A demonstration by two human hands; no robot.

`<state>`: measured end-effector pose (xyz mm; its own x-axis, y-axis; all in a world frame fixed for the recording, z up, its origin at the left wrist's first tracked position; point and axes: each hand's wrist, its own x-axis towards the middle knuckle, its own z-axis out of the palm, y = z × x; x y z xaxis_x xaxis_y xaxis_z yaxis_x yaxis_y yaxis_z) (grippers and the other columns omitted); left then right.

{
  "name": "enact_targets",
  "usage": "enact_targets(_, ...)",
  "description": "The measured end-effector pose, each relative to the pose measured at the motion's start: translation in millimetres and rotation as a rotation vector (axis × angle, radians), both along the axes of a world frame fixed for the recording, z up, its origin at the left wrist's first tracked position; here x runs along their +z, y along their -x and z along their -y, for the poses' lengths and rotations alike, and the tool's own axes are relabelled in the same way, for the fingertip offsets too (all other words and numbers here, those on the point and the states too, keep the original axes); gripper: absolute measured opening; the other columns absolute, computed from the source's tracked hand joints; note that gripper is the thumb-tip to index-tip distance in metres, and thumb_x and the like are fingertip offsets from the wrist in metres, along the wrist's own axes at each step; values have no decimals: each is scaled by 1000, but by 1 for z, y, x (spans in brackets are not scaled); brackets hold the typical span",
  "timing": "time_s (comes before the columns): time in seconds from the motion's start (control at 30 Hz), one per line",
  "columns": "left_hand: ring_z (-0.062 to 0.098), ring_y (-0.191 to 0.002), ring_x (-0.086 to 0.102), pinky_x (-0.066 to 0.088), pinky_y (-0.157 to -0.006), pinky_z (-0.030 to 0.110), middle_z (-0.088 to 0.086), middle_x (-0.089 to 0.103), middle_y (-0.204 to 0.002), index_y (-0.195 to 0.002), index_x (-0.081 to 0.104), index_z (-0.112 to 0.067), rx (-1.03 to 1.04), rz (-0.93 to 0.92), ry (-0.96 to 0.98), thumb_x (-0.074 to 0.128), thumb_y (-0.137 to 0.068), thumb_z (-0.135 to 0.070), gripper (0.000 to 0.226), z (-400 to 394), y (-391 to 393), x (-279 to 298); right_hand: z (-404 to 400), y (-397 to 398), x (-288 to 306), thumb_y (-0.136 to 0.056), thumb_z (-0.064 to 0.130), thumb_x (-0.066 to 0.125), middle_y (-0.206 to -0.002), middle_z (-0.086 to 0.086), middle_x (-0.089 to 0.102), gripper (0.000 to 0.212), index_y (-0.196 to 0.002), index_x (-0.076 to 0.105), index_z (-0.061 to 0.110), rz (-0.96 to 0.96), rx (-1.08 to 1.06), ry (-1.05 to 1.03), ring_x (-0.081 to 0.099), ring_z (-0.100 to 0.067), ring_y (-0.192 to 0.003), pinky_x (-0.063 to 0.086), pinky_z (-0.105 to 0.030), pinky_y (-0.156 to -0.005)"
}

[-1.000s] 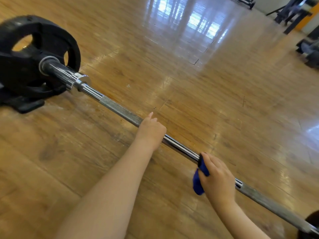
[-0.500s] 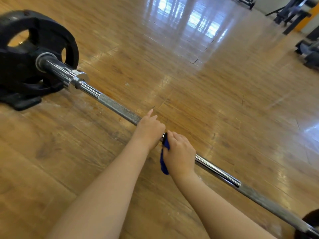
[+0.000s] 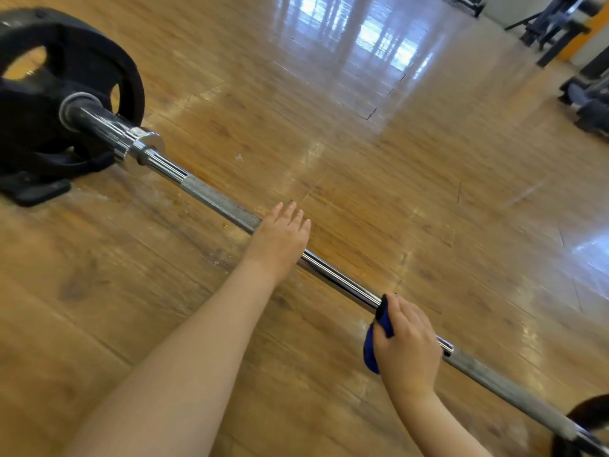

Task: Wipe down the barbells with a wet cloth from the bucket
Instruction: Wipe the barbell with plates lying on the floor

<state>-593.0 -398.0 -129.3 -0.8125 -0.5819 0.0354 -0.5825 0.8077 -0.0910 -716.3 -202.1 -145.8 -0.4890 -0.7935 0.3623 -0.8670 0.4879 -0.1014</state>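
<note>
Since half a second back, the right hand (image 3: 407, 341) has slid the blue cloth (image 3: 374, 344) away from the left hand (image 3: 280, 237), down the smooth chrome toward the near end, and the left fingers have straightened. Both hands are now well apart: the right clamped round cloth and barbell (image 3: 336, 278), the left resting flat on it with fingers loose. Wiping is mid-stroke on the polished middle stretch. The bar lies low over the glossy wooden floor (image 3: 395, 192), 1 black plate (image 3: 66, 94) on its far sleeve. Next, I reckon, comes the rough knurled section (image 3: 217, 199), needing firmer pressure and a twist.
</note>
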Motion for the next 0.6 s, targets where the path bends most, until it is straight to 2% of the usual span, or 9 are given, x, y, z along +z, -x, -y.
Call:
enact_targets(0.1, 27, -146, 8, 6, -118, 41, 14, 14, -157, -150, 9, -6, -12, 45, -4, 40, -96, -5, 63, 3, 3, 5, 51, -27, 0, -42, 1, 86, -92, -12, 72, 57, -97, 71, -1, 19, 117, 18, 69, -28, -83, 55, -36, -73)
enact_targets(0.2, 27, -146, 5, 4, -119, 40, 14, 13, -158, -150, 9, -4, -4, 29, -26, 35, -98, -7, 58, 0, 0, 7, 100, -56, 6, -46, 4, 84, -80, -5, 72, 44, -88, 73, 5, 26, 220, 21, 68, -21, -73, 54, -26, -64)
enact_targets(0.27, 27, -146, 5, 2, -118, 41, 13, 14, -158, -150, 8, -4, 12, -6, -31, 32, -99, -6, 56, -3, -3, 7, 106, -59, 7, -49, 4, 84, -80, -2, 71, 41, -88, 73, 6, 14, 250, 20, 68, -19, -72, 53, -25, -61)
enact_targets(0.37, 27, -146, 2, 1, -118, 45, 12, 10, -158, -150, 1, -6, 50, -10, -16, 33, -98, -7, 61, -6, -4, 5, 71, -36, 6, -45, 4, 88, -91, -8, 72, 55, -97, 72, 0, -70, 276, 15, 69, -22, -79, 54, -27, -69)
enact_targets(0.47, 29, -146, -1, -1, -116, 48, 13, 4, -159, -150, -4, -6, 86, -40, 5, 36, -98, -9, 66, -9, -5, 2, 18, 3, 1, -48, -1, 87, -95, -12, 71, 56, -101, 69, -3, -128, 209, 25, 69, -27, -82, 44, -27, -81)
enact_targets(0.53, 30, -146, -3, -3, -115, 49, 14, 0, -159, -149, -7, -5, 75, -44, 46, 35, -99, -10, 66, -13, -6, -2, -14, 20, 1, -53, -3, 85, -97, -14, 70, 53, -104, 68, -3, -137, 143, 17, 69, -30, -84, 49, -31, -79)
enact_targets(0.6, 31, -146, -5, -4, -115, 49, 15, -2, -158, -149, -9, -4, 34, -37, 78, 31, -101, -11, 63, -18, -5, -5, -31, 25, 1, -49, -5, 87, -97, -14, 70, 58, -104, 68, -4, -123, 68, -22, 69, -31, -85, 56, -36, -69)
